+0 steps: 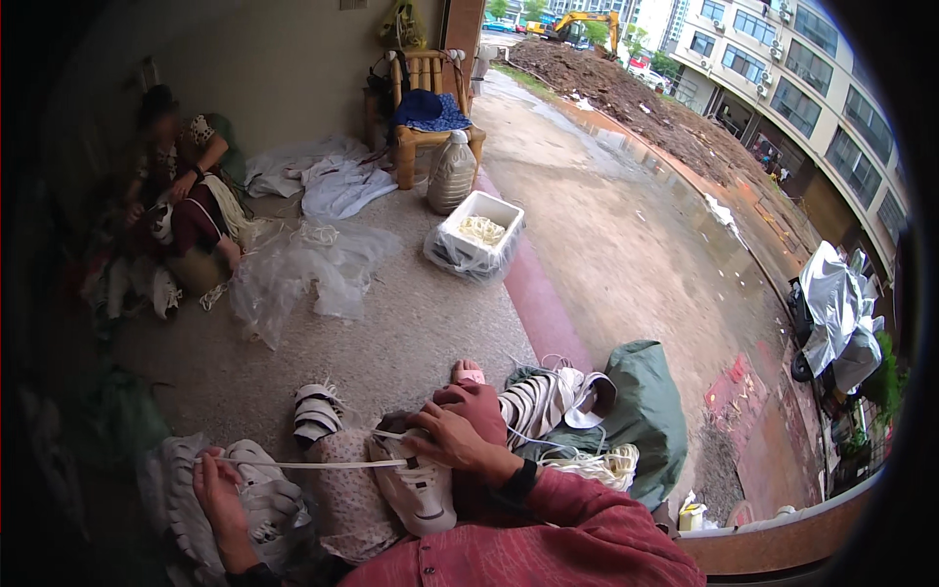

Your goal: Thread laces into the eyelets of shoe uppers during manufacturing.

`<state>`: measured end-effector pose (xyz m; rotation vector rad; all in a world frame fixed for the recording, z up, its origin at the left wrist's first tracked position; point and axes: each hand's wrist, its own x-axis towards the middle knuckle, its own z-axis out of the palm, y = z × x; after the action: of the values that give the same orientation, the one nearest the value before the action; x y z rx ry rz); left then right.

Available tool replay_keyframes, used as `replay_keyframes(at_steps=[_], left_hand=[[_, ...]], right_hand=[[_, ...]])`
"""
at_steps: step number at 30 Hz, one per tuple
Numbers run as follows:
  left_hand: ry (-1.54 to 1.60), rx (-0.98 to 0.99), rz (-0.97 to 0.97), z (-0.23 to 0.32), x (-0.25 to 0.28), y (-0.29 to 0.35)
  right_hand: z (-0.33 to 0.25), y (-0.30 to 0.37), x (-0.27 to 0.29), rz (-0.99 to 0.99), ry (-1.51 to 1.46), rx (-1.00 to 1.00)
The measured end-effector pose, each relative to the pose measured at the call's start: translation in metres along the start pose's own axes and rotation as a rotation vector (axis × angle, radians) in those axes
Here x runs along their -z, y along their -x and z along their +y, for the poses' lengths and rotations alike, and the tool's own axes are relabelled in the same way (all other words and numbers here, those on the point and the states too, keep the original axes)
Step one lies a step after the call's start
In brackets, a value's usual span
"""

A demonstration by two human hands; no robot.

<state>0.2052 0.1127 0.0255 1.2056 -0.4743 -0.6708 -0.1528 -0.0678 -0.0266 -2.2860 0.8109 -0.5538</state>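
Note:
A white and grey shoe (pixel 419 497) rests on my lap, its toe toward me. My left hand (pixel 221 497) is closed on one end of a white shoelace (pixel 313 464), left of the shoe. Drawn nearly straight, the lace crosses to the shoe's eyelets. At the shoe's top, my right hand (pixel 458 440) grips it with bent fingers. A short stretch of lace shows by those fingertips; whether they pinch it too is hidden. Several white shoes (pixel 249 489) lie in a heap beside my left hand. Beyond my knee is a stack of striped shoe parts (pixel 315 411).
At my right lie nested striped shoes (pixel 543 403), a bundle of white laces (pixel 608 468) and a green sack (pixel 653 416). Ahead stand a foam box (pixel 487 213) of laces, a large bottle (pixel 452 174) and a bamboo chair (pixel 430 137). Another person (pixel 186 186) sits far left near plastic sheeting (pixel 308 279).

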Motion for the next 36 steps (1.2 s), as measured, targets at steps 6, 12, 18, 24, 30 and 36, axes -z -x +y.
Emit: replay_keyframes(at_steps=[6,12,18,24,30,36], left_hand=[[0.162,0.001,0.086,0.006,0.010,0.007],[0.469,0.052,-0.171,0.006,0.034,-0.005],[0.388,0.056,-0.110,0.014,0.032,-0.003],[-0.083,0.097,-0.066,0.020,0.003,0.013],[-0.476,0.092,-0.514,-0.028,-0.074,0.022],[-0.672,-0.019,-0.705,-0.070,-0.120,0.037]], right_hand=[[-0.011,0.007,0.004,0.030,0.052,-0.008],[-0.015,0.003,0.004,0.008,0.124,-0.060],[-0.015,0.007,-0.007,0.094,0.257,-0.073],[-0.027,0.017,0.002,0.098,0.201,0.013],[0.012,0.011,-0.025,0.330,-0.051,-0.067],[-0.035,0.017,0.048,0.353,-0.813,-0.357]])
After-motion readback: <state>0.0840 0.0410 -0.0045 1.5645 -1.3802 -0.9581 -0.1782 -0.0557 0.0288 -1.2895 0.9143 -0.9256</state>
